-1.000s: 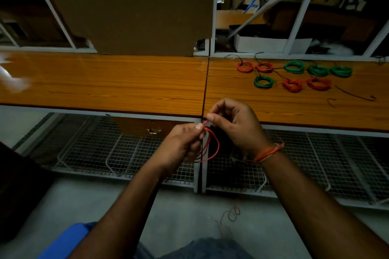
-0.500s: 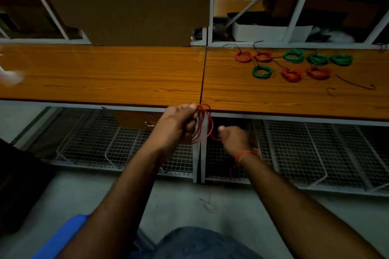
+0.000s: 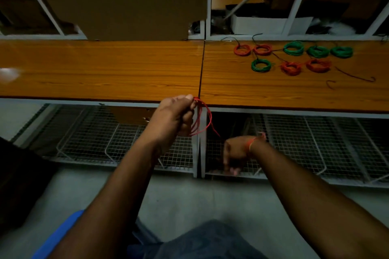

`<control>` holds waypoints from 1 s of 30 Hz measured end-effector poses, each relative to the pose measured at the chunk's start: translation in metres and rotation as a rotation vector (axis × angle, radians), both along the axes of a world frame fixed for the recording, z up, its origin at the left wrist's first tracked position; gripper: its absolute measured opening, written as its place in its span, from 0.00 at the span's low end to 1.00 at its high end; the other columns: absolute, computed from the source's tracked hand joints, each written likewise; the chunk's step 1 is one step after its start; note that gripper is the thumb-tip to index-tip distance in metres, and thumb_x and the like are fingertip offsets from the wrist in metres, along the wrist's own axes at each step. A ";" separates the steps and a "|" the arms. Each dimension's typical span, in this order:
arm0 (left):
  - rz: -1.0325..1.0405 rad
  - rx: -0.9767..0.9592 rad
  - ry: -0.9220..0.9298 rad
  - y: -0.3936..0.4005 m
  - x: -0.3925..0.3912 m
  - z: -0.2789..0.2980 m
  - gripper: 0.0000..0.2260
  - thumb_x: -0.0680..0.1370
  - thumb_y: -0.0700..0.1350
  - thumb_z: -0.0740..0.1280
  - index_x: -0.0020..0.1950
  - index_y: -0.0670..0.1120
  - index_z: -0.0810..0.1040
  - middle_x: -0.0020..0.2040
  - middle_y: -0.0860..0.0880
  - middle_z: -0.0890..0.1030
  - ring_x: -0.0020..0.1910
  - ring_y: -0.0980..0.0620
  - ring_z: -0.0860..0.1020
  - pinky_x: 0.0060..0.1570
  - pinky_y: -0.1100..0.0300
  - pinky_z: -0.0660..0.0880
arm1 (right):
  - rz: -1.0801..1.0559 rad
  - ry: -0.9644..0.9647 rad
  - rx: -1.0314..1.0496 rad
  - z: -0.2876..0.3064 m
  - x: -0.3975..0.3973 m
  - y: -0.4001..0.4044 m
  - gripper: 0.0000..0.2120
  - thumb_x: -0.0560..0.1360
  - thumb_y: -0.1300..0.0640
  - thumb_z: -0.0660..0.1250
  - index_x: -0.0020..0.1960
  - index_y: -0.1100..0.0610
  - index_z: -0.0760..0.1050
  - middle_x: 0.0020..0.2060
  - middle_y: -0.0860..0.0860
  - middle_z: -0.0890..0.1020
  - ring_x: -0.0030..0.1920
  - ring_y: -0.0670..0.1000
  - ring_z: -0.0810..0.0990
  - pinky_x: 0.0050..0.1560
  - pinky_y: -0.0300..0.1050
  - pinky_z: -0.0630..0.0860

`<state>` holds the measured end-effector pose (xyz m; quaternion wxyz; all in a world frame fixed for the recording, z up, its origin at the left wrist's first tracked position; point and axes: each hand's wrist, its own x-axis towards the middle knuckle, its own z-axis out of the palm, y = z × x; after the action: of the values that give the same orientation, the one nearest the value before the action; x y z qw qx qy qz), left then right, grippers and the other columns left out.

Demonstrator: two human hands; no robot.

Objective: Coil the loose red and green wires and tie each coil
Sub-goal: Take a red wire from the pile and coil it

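Note:
My left hand grips a small coil of red wire just below the front edge of the wooden table. A loose red strand runs down from the coil to my right hand, which hangs lower in front of the wire-mesh racks, fingers pointing down; its grip on the strand is blurred. Several finished red coils and green coils lie on the table's far right.
Loose dark wire pieces lie right of the coils. A brown board leans behind the table, with white shelving beside it. Wire-mesh racks sit under the table. A blue seat edge shows at lower left.
My right hand has left the coil and dropped down and away, drawing the red strand out. My left hand has lifted the coil a little toward the table edge.

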<state>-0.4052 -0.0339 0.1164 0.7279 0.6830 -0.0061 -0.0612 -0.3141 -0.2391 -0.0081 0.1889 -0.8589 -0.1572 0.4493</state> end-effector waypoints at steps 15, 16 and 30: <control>-0.012 -0.100 0.024 -0.004 -0.002 -0.002 0.14 0.86 0.47 0.57 0.42 0.48 0.72 0.30 0.51 0.64 0.27 0.54 0.58 0.29 0.57 0.51 | 0.118 0.182 0.190 0.003 -0.014 0.001 0.09 0.82 0.63 0.63 0.51 0.64 0.82 0.46 0.57 0.86 0.43 0.49 0.84 0.53 0.46 0.81; -0.010 -0.070 0.017 -0.003 -0.001 -0.001 0.14 0.86 0.46 0.57 0.42 0.48 0.72 0.30 0.50 0.64 0.27 0.54 0.58 0.29 0.57 0.51 | 0.186 0.248 0.026 0.002 -0.011 -0.007 0.09 0.82 0.63 0.63 0.50 0.64 0.81 0.49 0.61 0.85 0.43 0.52 0.83 0.50 0.46 0.81; 0.050 -0.199 0.061 0.003 0.000 -0.007 0.14 0.86 0.46 0.57 0.43 0.47 0.73 0.29 0.51 0.62 0.25 0.55 0.56 0.27 0.61 0.50 | -0.010 -0.222 0.227 0.006 -0.010 -0.029 0.05 0.76 0.55 0.74 0.42 0.54 0.85 0.50 0.50 0.85 0.52 0.47 0.81 0.58 0.47 0.77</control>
<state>-0.4048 -0.0307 0.1096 0.7934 0.6049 0.0270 -0.0629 -0.3239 -0.2686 -0.0025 0.2685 -0.8772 -0.2228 0.3298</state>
